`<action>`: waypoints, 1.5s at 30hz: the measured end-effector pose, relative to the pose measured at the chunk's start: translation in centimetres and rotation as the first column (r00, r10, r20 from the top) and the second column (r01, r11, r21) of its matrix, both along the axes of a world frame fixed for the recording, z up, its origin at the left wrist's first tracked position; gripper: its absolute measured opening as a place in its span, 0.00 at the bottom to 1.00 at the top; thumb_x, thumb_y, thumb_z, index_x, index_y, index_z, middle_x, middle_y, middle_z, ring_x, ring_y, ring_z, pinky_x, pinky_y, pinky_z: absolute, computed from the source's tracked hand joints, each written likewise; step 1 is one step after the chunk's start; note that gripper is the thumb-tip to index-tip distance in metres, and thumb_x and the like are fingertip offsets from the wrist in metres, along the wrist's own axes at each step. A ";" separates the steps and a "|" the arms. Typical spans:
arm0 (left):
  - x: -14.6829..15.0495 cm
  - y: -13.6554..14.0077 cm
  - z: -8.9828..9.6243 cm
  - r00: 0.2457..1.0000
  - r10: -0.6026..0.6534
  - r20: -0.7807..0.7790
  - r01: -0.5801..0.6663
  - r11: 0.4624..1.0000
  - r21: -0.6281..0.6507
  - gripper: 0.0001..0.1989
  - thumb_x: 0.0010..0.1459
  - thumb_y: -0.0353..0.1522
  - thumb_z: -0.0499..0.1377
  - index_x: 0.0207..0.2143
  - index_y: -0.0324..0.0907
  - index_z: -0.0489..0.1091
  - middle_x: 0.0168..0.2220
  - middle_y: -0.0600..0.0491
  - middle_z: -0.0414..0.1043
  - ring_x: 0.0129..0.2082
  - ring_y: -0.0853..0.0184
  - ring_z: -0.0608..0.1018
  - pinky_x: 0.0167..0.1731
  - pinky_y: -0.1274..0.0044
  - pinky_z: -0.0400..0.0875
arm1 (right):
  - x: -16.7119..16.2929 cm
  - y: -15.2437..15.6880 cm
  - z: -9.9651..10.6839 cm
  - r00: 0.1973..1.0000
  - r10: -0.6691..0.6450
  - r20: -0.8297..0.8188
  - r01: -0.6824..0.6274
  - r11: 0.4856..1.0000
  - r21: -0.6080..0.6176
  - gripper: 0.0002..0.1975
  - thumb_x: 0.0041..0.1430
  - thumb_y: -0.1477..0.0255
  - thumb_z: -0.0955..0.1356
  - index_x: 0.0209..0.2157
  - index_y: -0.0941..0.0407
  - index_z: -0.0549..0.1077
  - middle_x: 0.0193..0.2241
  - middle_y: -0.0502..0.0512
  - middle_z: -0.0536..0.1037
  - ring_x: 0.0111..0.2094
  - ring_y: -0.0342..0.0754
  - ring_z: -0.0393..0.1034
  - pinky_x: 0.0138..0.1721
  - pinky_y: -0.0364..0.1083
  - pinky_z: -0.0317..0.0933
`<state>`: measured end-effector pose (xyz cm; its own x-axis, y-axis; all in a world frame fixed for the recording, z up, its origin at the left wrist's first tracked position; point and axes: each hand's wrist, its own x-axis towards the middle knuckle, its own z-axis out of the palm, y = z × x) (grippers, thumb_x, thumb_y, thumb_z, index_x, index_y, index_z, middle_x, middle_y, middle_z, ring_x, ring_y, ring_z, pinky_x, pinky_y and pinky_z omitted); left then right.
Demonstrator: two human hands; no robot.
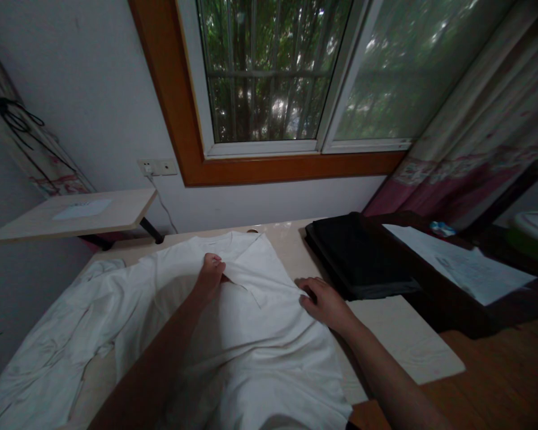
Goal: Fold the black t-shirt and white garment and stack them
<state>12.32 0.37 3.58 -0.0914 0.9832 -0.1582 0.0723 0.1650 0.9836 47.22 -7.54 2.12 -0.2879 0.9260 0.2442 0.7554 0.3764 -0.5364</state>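
Far left of frame: loose sleeve and side of the white shirt (233, 322) trail off the desk (399, 340) edge, crumpled. Upper left: small side shelf (76, 214) w/ wall socket (158, 167) just right of it. Centre-left: left hand (210, 272) sits on the shirt near the collar, fingers curled down and pinching the edge of a folded-over flap of fabric (255, 266); thumb side not visible, so exact grip can't be confirmed. Centre: shirt lies spread on the desk, collar end toward the window (291, 77), hem end toward the bottom of frame, body fairly flat w/ soft wrinkles. Centre-right: right hand (325, 301) rests at the shirt's right edge, fingers bent, pressing or nipping the lower corner of the same flap. Step in hand, by judgement: one side/sleeve is turned inward, i.e. a side fold partway done. Next move prob. calls for laying the flap flat, smoothing the crease, then treating the loose left side likewise. Right of frame: black folded item (363, 257) on desk, apart from shirt; papers (466, 266) on a dark surface; curtain (475, 137) upper right.
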 end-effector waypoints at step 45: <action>-1.2 -1.8 -2.0 0.927 -0.120 -0.355 0.170 0.979 0.111 0.19 0.58 0.33 0.57 0.53 0.46 0.68 0.36 0.57 0.73 0.24 0.71 0.79 0.29 0.77 0.76 | -7.4 0.7 1.7 0.873 0.401 0.276 -0.462 0.862 0.209 0.06 0.65 0.74 0.67 0.41 0.53 0.77 0.39 0.58 0.79 0.42 0.51 0.73 0.48 0.50 0.68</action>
<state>11.14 -1.45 1.53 0.0293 0.9996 -0.0053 0.4239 -0.0077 0.9057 39.83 -6.84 3.81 -0.7172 0.6067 0.3427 0.5684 0.7939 -0.2159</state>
